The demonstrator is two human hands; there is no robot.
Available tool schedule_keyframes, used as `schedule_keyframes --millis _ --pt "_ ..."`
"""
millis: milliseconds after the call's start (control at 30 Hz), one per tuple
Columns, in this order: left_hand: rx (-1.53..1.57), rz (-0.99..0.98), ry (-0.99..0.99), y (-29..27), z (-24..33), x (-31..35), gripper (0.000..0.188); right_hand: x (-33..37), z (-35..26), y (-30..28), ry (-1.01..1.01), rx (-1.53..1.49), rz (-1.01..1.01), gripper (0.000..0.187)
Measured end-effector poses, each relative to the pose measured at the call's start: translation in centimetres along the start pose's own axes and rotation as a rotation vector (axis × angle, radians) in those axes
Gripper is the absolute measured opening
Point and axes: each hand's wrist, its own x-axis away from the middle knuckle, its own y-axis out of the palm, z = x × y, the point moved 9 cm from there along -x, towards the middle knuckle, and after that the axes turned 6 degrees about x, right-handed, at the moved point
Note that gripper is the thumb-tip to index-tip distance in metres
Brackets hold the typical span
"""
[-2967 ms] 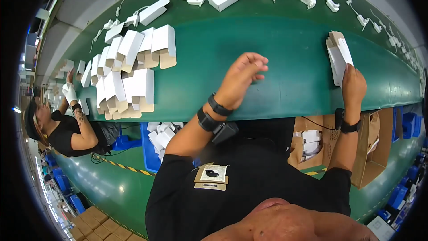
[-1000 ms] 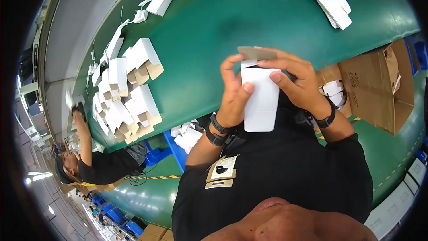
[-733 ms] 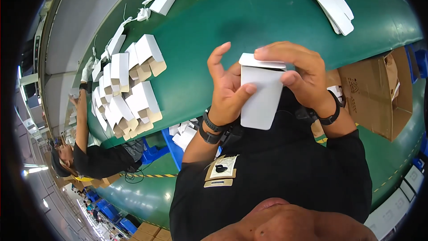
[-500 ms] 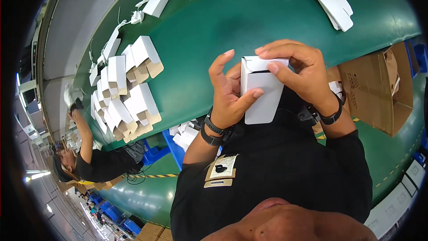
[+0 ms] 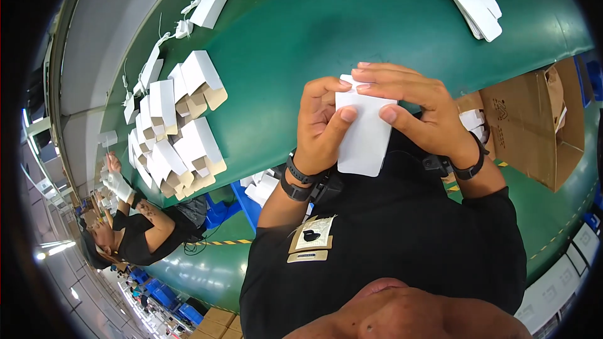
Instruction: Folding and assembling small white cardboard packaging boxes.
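Note:
Both hands hold a small white cardboard box (image 5: 366, 144) in front of my chest, its broad face toward me. My left hand (image 5: 319, 122) grips the left side, with the thumb on the face and the index finger bent at the top corner. Across the top end lie the fingers of my right hand (image 5: 422, 102), and its thumb presses the face near the right edge. A bit of white flap shows under the fingertips at that end; how far it is tucked in cannot be seen.
Several open white boxes (image 5: 200, 75) are clustered on the green table (image 5: 282, 37) at left. White adapters with cables (image 5: 183, 28) lie behind them. Flat box blanks (image 5: 471, 0) lie far right, above a large brown carton (image 5: 527, 125). A co-worker (image 5: 141, 232) is at the left.
My right fingers have stretched across the top end, and my left index finger has bent onto it. The dark gap under the flap no longer shows. The co-worker's gloved hand has moved nearer their body.

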Motion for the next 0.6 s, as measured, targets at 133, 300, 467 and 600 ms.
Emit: schedule_keyframes --millis 133,300,467,600 --pt "-0.125 0.061 -0.032 -0.7 -0.5 -1.5 0.032 -0.4 1.3 -2.4 0.006 0.331 -0.004 0.032" --pt "-0.16 0.582 -0.081 -12.4 -1.0 -8.8 0.03 -0.1 7.7 -16.8 0.121 1.374 0.423 0.049" --pt "-0.179 0.716 -0.135 -23.7 -0.7 -14.7 0.029 2.9 12.7 -20.2 0.422 1.349 0.294 0.055" --pt "-0.288 0.764 -0.137 -24.4 -0.7 -16.3 0.027 2.6 10.8 -19.9 0.4 1.231 0.274 0.045"
